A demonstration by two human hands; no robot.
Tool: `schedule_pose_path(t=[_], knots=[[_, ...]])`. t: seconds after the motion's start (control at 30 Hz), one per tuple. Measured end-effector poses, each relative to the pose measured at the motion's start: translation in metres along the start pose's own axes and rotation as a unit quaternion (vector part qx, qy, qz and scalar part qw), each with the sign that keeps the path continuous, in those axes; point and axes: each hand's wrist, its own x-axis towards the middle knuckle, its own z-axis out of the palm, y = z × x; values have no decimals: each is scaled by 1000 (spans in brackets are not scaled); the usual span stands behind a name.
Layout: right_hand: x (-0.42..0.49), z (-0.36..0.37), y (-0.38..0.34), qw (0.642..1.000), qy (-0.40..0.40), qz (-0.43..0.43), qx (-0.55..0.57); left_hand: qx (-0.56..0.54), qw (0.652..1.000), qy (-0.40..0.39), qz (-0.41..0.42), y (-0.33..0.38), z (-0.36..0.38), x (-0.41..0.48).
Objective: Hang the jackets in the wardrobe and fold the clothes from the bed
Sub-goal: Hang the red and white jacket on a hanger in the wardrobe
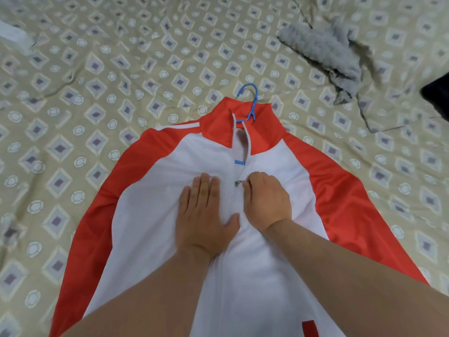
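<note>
A red and white jacket [155, 186] lies face up on the bed, its collar pointing away from me. A blue hanger [250, 100] sits inside it, with the hook sticking out past the collar. My left hand [204, 212] presses flat on the white front panel, just left of the zip line. My right hand [264, 200] has curled fingers pinching the metal zipper pull [239, 183] at chest height. Above the pull the zip stands apart; below it the two halves are joined.
The bed is covered by a beige quilt [97, 81] with a diamond pattern. A grey fluffy garment [323, 49] lies at the upper right. A dark item [437, 93] shows at the right edge and something white [14, 35] at the upper left.
</note>
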Motion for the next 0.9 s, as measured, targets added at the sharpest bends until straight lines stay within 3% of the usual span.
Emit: schedule_pose_path(t=[0.2,0.37,0.53,0.7,0.8,0.9], knots=[[48,-29,-5,994,-90,29,62,5,1000,-7,-1,-1,2,2],[106,-46,-11,997,-61,-4,39,10,1000,-10,-2,-2,2,2],[147,-52,-4,996,-46,56,43,8,1000,-13,5,-4,2,3],[155,-42,7,998,-22,53,23,11,1000,-7,11,-6,4,3],[149,-39,18,985,17,159,64,8,1000,-9,17,-5,3,4],[150,-42,23,972,-59,206,93,9,1000,0,16,-6,6,4]])
